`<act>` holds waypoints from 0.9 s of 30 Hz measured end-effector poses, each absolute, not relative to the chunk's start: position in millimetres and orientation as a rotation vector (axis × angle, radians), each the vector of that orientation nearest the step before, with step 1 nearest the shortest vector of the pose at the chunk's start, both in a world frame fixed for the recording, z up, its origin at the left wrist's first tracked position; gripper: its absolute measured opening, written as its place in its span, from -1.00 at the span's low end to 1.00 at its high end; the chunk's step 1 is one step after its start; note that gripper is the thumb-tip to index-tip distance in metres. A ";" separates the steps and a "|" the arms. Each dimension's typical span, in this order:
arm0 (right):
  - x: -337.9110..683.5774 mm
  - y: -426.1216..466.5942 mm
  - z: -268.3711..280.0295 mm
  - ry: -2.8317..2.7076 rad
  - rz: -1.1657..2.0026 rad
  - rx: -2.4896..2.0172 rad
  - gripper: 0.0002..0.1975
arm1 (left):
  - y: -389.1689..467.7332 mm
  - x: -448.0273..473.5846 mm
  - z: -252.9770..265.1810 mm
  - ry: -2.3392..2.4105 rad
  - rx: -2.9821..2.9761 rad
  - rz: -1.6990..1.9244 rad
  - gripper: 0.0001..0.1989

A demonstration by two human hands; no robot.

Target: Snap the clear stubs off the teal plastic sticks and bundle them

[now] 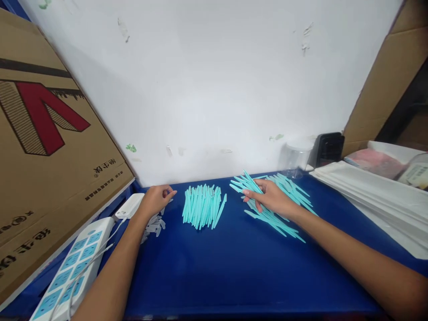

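Observation:
My right hand (267,196) is closed around several turquoise eyebrow razors (245,180), their ends fanning out past the thumb. Under and behind it, more loose razors (290,189) lie spread on the blue table (214,276). In the middle sits a tight row of the same razors (202,207), side by side, with one slightly apart on its right. Over on the left, my left hand (158,199) has thumb and fingertips pinched together above a small heap of clear plastic caps (155,225). Whatever the pinch holds, if anything, is too small to make out.
A white power strip (76,267) with cables and a white charger (130,206) lie along the left edge, beside a large cardboard box (50,133). At the back right stand a clear jar (297,158) and a black object (329,149). White sheets (374,187) are stacked at right.

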State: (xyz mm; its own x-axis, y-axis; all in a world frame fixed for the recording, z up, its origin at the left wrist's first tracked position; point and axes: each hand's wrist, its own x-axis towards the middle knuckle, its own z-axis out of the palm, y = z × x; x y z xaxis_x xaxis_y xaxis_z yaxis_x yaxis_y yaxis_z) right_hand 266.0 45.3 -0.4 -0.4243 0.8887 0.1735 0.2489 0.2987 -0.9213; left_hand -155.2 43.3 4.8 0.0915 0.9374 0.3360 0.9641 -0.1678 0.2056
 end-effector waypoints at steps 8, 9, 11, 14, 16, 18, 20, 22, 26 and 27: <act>264.6 48.4 -7.6 -1.911 0.846 -1.199 -0.59 | 33.5 -183.2 21.1 -2.097 -2.095 -0.425 -0.65; 263.8 48.9 -9.3 -1.938 0.775 -1.220 -0.60 | 32.2 -191.5 22.6 -2.144 -2.086 -0.389 -0.67; 262.5 49.9 -12.4 -1.970 0.674 -1.251 -0.63 | 30.5 -202.8 23.8 -2.214 -2.114 -0.366 -0.67; 261.6 50.9 -15.0 -1.975 0.661 -1.266 -0.69 | 32.0 -201.6 19.7 -2.254 -2.219 -0.422 -0.61; 261.7 50.7 -14.6 -1.983 0.665 -1.243 -0.71 | 36.6 -193.4 12.4 -2.226 -2.280 -0.485 -0.57; 261.9 49.7 -12.9 -1.989 0.673 -1.200 -0.70 | 43.2 -186.5 2.2 -2.156 -2.335 -0.538 -0.58; 262.0 48.6 -11.2 -1.982 0.710 -1.152 -0.69 | 50.3 -183.8 -8.9 -2.110 -2.369 -0.553 -0.63; 261.8 48.3 -10.3 -1.965 0.744 -1.120 -0.68 | 55.8 -184.3 -18.1 -2.128 -2.358 -0.538 -0.69; 260.8 48.4 -9.5 -1.932 0.744 -1.105 -0.66 | 57.9 -180.5 -23.0 -2.134 -2.306 -0.547 -0.74; 260.4 47.8 -8.7 -1.921 0.756 -1.101 -0.65 | 56.8 -176.2 -21.4 -2.103 -2.305 -0.603 -0.73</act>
